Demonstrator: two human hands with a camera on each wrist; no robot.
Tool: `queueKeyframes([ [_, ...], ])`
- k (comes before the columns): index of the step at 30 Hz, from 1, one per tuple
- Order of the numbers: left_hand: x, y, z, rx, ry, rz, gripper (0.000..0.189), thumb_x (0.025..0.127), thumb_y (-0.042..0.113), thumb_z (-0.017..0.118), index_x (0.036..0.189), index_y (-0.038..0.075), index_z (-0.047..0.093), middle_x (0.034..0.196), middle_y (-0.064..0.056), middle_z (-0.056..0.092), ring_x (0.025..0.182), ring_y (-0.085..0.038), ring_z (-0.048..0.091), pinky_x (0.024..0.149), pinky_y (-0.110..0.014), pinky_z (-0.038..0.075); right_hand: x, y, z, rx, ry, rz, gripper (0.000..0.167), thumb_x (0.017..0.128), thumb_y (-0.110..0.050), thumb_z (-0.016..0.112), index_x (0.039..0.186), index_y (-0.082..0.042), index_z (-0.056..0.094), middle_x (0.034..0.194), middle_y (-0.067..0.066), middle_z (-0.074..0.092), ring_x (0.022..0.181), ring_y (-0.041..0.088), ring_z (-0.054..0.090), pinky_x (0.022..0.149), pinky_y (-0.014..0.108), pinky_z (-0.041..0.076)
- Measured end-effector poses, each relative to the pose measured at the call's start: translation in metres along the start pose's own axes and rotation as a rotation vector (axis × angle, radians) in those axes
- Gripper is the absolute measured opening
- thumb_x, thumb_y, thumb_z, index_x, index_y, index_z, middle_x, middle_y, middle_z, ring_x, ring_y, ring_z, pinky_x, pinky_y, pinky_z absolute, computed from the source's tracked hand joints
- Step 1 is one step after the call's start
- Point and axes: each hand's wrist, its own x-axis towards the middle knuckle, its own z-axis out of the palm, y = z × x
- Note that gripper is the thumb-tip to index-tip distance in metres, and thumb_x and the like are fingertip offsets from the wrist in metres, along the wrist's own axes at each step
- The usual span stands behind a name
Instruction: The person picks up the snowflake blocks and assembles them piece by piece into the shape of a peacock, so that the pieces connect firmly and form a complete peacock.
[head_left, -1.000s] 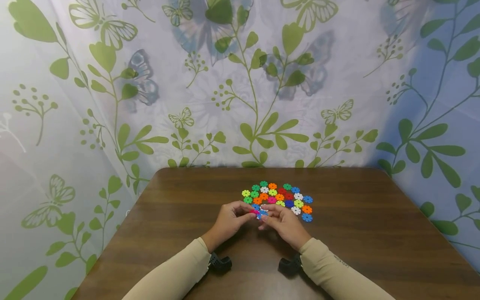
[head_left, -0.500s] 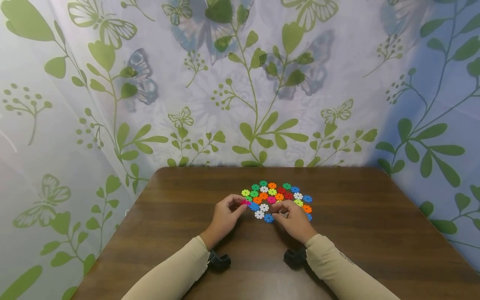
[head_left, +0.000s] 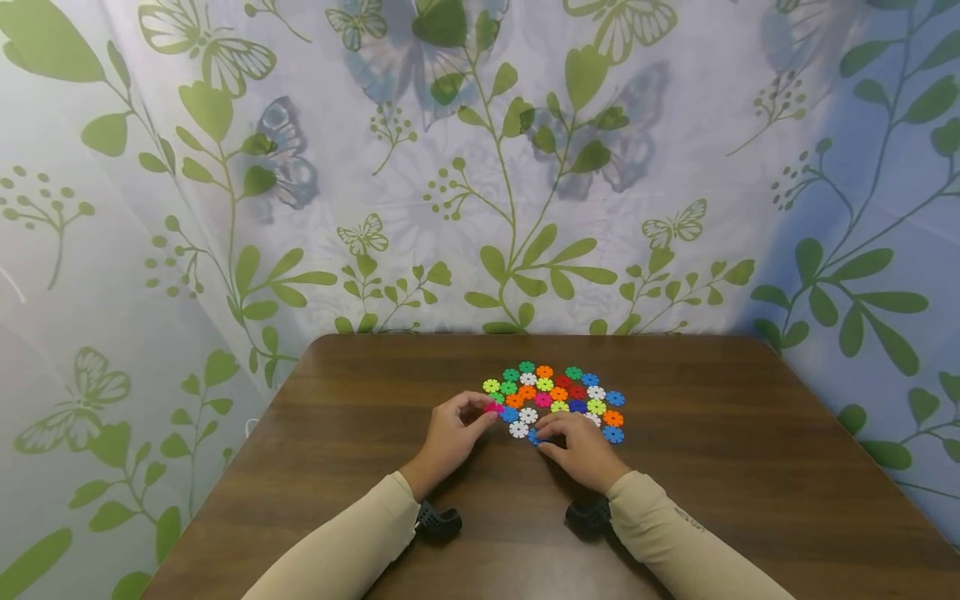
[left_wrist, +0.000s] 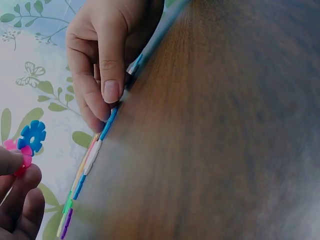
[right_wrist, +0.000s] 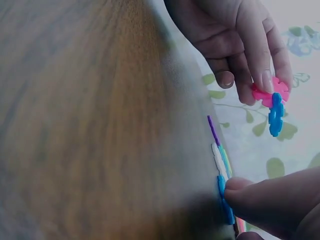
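My left hand point(head_left: 450, 432) pinches a pink notched interlocking disc point(right_wrist: 281, 90) between thumb and fingertips. A blue interlocking disc point(left_wrist: 33, 137) is slotted into the pink one at an angle, and the joined pair is held above the table. Over the near edge of the scattered discs, my right hand point(head_left: 581, 446) has its thumb and fingers at the edges of another blue disc point(head_left: 533, 437), which lies flat. The right thumb point(right_wrist: 240, 192) touches that disc in the right wrist view. Two white discs point(head_left: 518, 429) lie between the hands.
Several flat notched discs in green, orange, yellow, red, white and blue spread across the brown wooden table point(head_left: 405, 375) beyond the hands. A patterned curtain point(head_left: 420, 208) hangs behind the table. Black wrist mounts point(head_left: 440, 523) sit under both sleeves.
The hands were together around the pink and blue discs, then parted. The left carried the joined pair left; the right moved off right, then came back down onto the near blue disc.
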Motion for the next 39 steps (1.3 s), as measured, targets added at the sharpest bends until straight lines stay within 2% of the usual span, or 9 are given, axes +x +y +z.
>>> queueKeyframes([
  [8, -0.001, -0.003, 0.001, 0.007, -0.015, 0.009, 0.018, 0.092, -0.006, 0.078, 0.110, -0.008, 0.073, 0.097, -0.020, 0.074, 0.084, -0.034, 0.070, 0.075, -0.032, 0.057, -0.002, 0.000, 0.003, -0.056, 0.055, 0.010, 0.012, 0.087, 0.000, 0.085, 0.097, -0.006, 0.081, 0.107, 0.003, 0.074, 0.104, 0.029, 0.069, 0.099, 0.054, 0.053],
  [12, -0.001, -0.003, 0.001, 0.013, -0.022, 0.008, 0.017, 0.092, -0.006, 0.079, 0.109, -0.006, 0.073, 0.097, -0.019, 0.074, 0.084, -0.033, 0.070, 0.076, -0.032, 0.058, -0.002, -0.001, 0.002, -0.070, 0.070, 0.004, 0.012, 0.086, 0.001, 0.086, 0.095, -0.006, 0.080, 0.107, 0.004, 0.073, 0.104, 0.030, 0.069, 0.098, 0.056, 0.052],
  [18, -0.001, -0.003, 0.000, 0.023, -0.022, 0.017, 0.018, 0.093, -0.005, 0.079, 0.110, -0.006, 0.073, 0.097, -0.018, 0.074, 0.084, -0.032, 0.070, 0.077, -0.033, 0.059, -0.001, -0.003, 0.001, -0.078, 0.056, 0.004, 0.011, 0.086, 0.001, 0.086, 0.092, -0.006, 0.080, 0.109, 0.007, 0.074, 0.108, 0.035, 0.068, 0.101, 0.060, 0.048],
  [21, -0.001, -0.004, 0.000, 0.034, -0.028, 0.014, 0.018, 0.093, -0.005, 0.079, 0.110, -0.007, 0.073, 0.097, -0.018, 0.074, 0.084, -0.032, 0.070, 0.077, -0.033, 0.059, 0.000, -0.003, 0.001, -0.071, 0.054, 0.001, 0.011, 0.086, 0.000, 0.086, 0.091, -0.007, 0.080, 0.107, 0.005, 0.073, 0.105, 0.033, 0.068, 0.100, 0.059, 0.049],
  [25, 0.001, -0.018, 0.002, 0.047, -0.033, 0.000, 0.019, 0.092, -0.004, 0.079, 0.110, -0.007, 0.073, 0.097, -0.017, 0.074, 0.084, -0.032, 0.070, 0.077, -0.034, 0.059, -0.001, -0.003, 0.001, -0.048, 0.056, -0.006, 0.012, 0.086, -0.002, 0.087, 0.091, -0.011, 0.080, 0.103, -0.001, 0.069, 0.098, 0.026, 0.066, 0.093, 0.052, 0.054],
  [30, 0.003, -0.039, 0.004, 0.056, -0.028, -0.003, 0.019, 0.092, 0.000, 0.081, 0.110, -0.001, 0.075, 0.096, -0.010, 0.075, 0.083, -0.030, 0.070, 0.077, -0.034, 0.059, -0.002, -0.002, 0.001, -0.025, 0.053, -0.028, 0.016, 0.086, -0.002, 0.088, 0.091, -0.014, 0.079, 0.103, -0.004, 0.064, 0.093, 0.019, 0.063, 0.084, 0.042, 0.057],
  [36, 0.004, -0.045, 0.003, 0.031, -0.046, 0.000, 0.018, 0.093, 0.011, 0.084, 0.110, 0.010, 0.078, 0.097, 0.001, 0.075, 0.085, -0.018, 0.071, 0.079, -0.034, 0.060, -0.002, -0.003, 0.002, 0.011, 0.069, -0.028, 0.018, 0.083, 0.001, 0.089, 0.091, -0.012, 0.079, 0.103, -0.003, 0.064, 0.085, 0.016, 0.062, 0.075, 0.031, 0.057],
  [39, 0.004, -0.045, 0.003, 0.036, -0.061, 0.006, 0.018, 0.093, 0.012, 0.083, 0.110, 0.010, 0.078, 0.097, 0.003, 0.075, 0.086, -0.016, 0.071, 0.080, -0.033, 0.060, -0.002, -0.003, 0.003, 0.039, 0.081, -0.021, 0.017, 0.084, 0.000, 0.089, 0.094, -0.010, 0.080, 0.106, -0.003, 0.065, 0.083, 0.014, 0.063, 0.073, 0.028, 0.057],
])
